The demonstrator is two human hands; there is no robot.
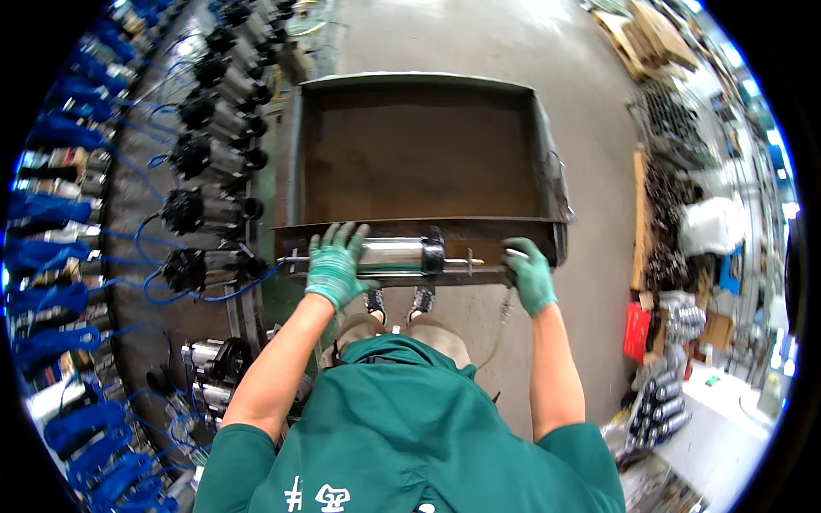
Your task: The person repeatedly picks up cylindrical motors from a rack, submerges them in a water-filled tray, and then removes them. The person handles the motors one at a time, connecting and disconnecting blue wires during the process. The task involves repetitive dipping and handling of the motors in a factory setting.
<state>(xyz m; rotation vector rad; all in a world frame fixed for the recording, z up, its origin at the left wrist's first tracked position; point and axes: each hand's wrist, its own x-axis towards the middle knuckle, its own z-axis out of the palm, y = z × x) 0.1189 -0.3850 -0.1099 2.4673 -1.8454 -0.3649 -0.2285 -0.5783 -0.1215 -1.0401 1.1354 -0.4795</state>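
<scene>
A shiny metal cylinder with a black end collar (393,255) lies lengthwise on the dark ledge at the near side of a metal tank. A thin shaft (462,262) sticks out of its right end. Over the cylinder's left end rests my left hand (335,267) in a green glove, fingers stretched and spread, thumb toward the near side. My right hand (532,275), gloved too, is closed right of the shaft, apart from it. It grips a small hose-fed tool, mostly hidden by the fingers. A thin hose (498,342) hangs below this hand.
The rusty-brown open tank (291,162) stands straight ahead. A row of metal motor-like units with black ends (205,209) and blue cables runs along the left. On the right are a red box (635,332), a pile of dark parts (665,214) and stacked cardboard (663,34).
</scene>
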